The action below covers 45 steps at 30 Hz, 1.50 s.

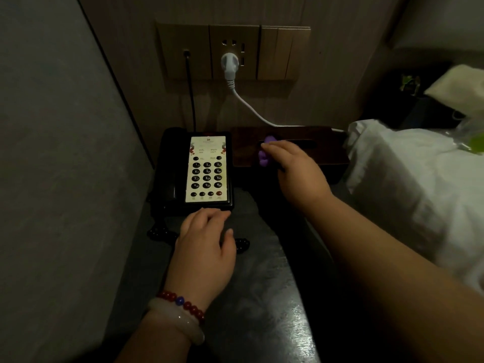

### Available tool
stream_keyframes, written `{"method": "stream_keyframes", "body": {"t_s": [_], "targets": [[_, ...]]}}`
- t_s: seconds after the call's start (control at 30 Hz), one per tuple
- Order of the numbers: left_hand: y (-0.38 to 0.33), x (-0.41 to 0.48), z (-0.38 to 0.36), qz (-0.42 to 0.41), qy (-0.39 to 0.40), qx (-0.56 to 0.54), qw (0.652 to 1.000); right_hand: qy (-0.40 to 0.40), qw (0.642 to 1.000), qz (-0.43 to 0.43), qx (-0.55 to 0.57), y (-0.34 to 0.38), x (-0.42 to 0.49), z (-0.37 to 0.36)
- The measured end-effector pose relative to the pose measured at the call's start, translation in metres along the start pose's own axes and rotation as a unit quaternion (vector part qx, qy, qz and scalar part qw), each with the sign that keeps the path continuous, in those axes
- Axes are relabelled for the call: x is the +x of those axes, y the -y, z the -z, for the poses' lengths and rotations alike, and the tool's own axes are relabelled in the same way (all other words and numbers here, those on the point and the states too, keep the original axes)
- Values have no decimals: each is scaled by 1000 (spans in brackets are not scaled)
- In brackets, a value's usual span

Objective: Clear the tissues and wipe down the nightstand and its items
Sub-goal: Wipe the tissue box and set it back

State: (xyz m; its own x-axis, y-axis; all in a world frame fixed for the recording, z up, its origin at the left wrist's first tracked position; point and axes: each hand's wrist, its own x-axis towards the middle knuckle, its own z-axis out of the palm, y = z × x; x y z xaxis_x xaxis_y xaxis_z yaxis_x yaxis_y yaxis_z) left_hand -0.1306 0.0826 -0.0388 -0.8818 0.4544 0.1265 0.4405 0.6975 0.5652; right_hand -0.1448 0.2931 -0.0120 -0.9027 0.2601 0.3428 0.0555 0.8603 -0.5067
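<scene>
A black telephone point(193, 169) with a cream keypad panel stands at the back left of the dark nightstand point(264, 292). Beside it on the right sits a dark wooden tissue box point(324, 150). My right hand point(296, 169) is over the box's slot, shut on a purple cloth point(265, 153) that pokes out past my fingers. My left hand point(207, 247) rests flat on the nightstand, fingertips touching the phone's front edge, holding nothing. No loose tissues show.
A wall panel point(233, 52) behind holds a white plug and cord point(248, 106) trailing right, and the phone's black cable point(191, 87). White bedding point(408, 179) crowds the right side. A grey wall point(52, 179) borders the left. The coiled phone cord point(159, 233) lies by my left hand.
</scene>
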Motion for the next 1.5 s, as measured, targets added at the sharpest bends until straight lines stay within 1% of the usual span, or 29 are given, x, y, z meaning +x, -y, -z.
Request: {"method": "stream_keyframes", "body": {"t_s": [0.03, 0.07, 0.1, 0.17, 0.2, 0.23, 0.3, 0.4, 0.5, 0.6, 0.7, 0.8, 0.93, 1.17, 1.33, 1.5], "targets": [[1, 0, 0, 2, -2, -2, 1000, -66, 997, -29, 26, 7, -11, 6], [1, 0, 0, 7, -3, -3, 1000, -131, 987, -76, 51, 13, -22, 12], [1, 0, 1, 13, -4, 0, 1000, -185, 969, -138, 88, 18, -36, 19], [3, 1, 0, 23, -9, 30, 999, -246, 918, -247, 190, 27, -67, 30], [4, 2, 0, 30, -9, 53, 998, -255, 900, -273, 224, 29, -84, 34], [6, 4, 0, 38, -8, 76, 996, -249, 895, -282, 237, 30, -97, 36], [9, 9, -1, 53, -5, 112, 992, -217, 901, -286, 243, 29, -114, 36], [9, 17, 0, 54, -3, 152, 987, -184, 900, -290, 267, 26, -114, 31], [8, 26, -3, 44, 16, 181, 982, -173, 891, -292, 301, 31, -108, 25], [7, 33, -11, 60, 49, 216, 973, -151, 881, -298, 335, 35, -106, 22], [6, 41, -18, 75, 40, 253, 964, -147, 872, -304, 355, 32, -105, 22], [3, 55, -18, 98, 37, 257, 961, -156, 866, -303, 366, 25, -104, 21], [3, 68, -18, 118, 46, 276, 953, -140, 854, -307, 396, 23, -102, 20], [10, 74, -14, 127, 49, 292, 947, -117, 875, -288, 372, 25, -103, 16], [23, 80, -4, 126, 55, 294, 946, -113, 877, -282, 372, 25, -103, 14], [28, 80, -6, 103, 54, 287, 951, -100, 881, -275, 371, 27, -102, 9]]}}
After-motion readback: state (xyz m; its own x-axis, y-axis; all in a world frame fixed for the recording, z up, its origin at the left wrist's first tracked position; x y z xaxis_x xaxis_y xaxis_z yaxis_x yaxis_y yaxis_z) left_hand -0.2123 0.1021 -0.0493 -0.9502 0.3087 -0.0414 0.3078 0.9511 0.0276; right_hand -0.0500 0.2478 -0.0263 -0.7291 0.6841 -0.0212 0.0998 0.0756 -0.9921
